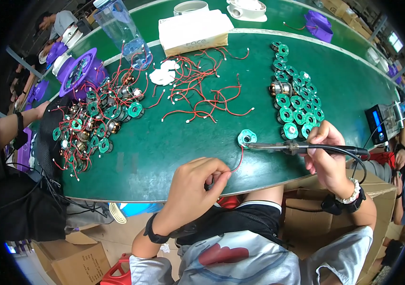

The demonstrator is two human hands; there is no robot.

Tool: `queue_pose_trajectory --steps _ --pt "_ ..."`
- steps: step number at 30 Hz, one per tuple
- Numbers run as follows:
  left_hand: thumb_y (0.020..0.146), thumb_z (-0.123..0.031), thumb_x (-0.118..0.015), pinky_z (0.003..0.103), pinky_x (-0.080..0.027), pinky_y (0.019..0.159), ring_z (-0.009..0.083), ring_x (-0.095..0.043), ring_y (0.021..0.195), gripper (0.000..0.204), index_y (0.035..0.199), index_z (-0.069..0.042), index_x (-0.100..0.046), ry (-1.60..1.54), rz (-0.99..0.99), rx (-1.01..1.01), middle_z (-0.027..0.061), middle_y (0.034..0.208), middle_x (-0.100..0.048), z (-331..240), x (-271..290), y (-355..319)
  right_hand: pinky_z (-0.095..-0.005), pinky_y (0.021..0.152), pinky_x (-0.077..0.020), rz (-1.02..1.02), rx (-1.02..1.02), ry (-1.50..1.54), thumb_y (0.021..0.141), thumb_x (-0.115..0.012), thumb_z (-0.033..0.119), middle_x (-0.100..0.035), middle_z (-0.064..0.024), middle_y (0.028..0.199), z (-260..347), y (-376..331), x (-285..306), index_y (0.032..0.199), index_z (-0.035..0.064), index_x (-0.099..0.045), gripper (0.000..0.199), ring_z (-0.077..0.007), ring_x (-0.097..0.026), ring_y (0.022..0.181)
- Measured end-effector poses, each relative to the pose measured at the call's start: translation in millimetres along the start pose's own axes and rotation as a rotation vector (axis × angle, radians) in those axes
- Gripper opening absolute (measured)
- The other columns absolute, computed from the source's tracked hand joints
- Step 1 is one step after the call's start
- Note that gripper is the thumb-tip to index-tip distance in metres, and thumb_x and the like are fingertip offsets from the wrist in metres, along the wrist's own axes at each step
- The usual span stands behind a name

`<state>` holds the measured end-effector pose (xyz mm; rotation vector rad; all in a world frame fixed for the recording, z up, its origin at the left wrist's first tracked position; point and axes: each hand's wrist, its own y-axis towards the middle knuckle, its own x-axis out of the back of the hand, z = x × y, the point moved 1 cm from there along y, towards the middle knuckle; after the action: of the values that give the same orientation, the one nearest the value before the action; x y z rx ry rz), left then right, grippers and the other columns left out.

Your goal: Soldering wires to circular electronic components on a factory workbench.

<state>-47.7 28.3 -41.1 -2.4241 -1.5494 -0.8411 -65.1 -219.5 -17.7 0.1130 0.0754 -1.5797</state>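
My right hand (326, 153) is closed round the handle of a soldering iron (297, 147), which points left. Its tip touches or hovers just over a small motor with a green ring-shaped circuit board (247, 136) on the table; I cannot tell which. A thin red wire (240, 160) runs from that board's lower edge down to my left hand (197, 176), where thumb and forefinger pinch it. Right of the board stand rows of similar motors with green boards (298, 103). Loose red wires with white connectors (207, 90) lie scattered beyond my left hand.
At left is a heap of wired motors (91, 124) by a purple round housing (80, 71). A clear water bottle (125, 33), white tissue box (194, 32) and crumpled tissue (164, 73) stand farther back. A soldering station (381, 124) sits at the right edge. Other people work around the green table (164, 147).
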Motion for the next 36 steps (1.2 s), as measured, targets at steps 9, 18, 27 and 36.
queue_pose_trajectory --steps 9,18,27,36 --pt "0.072 -0.001 -0.057 0.026 -0.035 0.048 0.0148 -0.044 0.05 0.003 0.073 0.002 -0.056 0.045 0.025 -0.012 0.0066 0.058 -0.05 -2 3 3 -0.0174 0.035 -0.0391 0.002 0.029 0.047 0.073 -0.05 -0.004 -0.05 -0.0083 0.069 -3 1 1 0.076 0.0049 -0.039 0.015 -0.0086 -0.049 0.045" --pt "0.072 -0.002 -0.057 0.026 -0.034 0.048 0.0148 -0.043 0.051 0.004 0.073 0.001 -0.056 0.046 0.019 -0.002 0.006 0.058 -0.049 -2 5 2 -0.0169 0.035 -0.039 0.014 0.001 0.057 0.072 -0.051 -0.005 -0.049 -0.0078 0.069 -4 1 2 0.076 0.005 -0.04 0.016 -0.0086 -0.049 0.046" --pt "0.072 -0.002 -0.057 0.025 -0.035 0.048 0.0141 -0.043 0.052 0.003 0.073 0.001 -0.056 0.043 0.038 -0.007 0.0053 0.059 -0.05 -2 7 3 -0.0164 0.035 -0.0381 0.003 0.022 0.049 0.072 -0.051 -0.005 -0.049 -0.0073 0.069 -2 2 2 0.077 0.0056 -0.04 0.016 -0.0084 -0.049 0.045" --pt "0.072 0.0 -0.057 0.02 -0.026 0.044 0.005 -0.039 0.05 0.002 0.072 0.001 -0.055 -0.017 -0.138 0.016 0.0014 0.059 -0.049 -7 14 5 -0.0157 0.034 -0.0348 -0.051 0.129 0.079 0.075 -0.05 0.002 -0.051 -0.0085 0.068 11 4 8 0.077 0.0069 -0.039 0.013 -0.0067 -0.045 0.043"
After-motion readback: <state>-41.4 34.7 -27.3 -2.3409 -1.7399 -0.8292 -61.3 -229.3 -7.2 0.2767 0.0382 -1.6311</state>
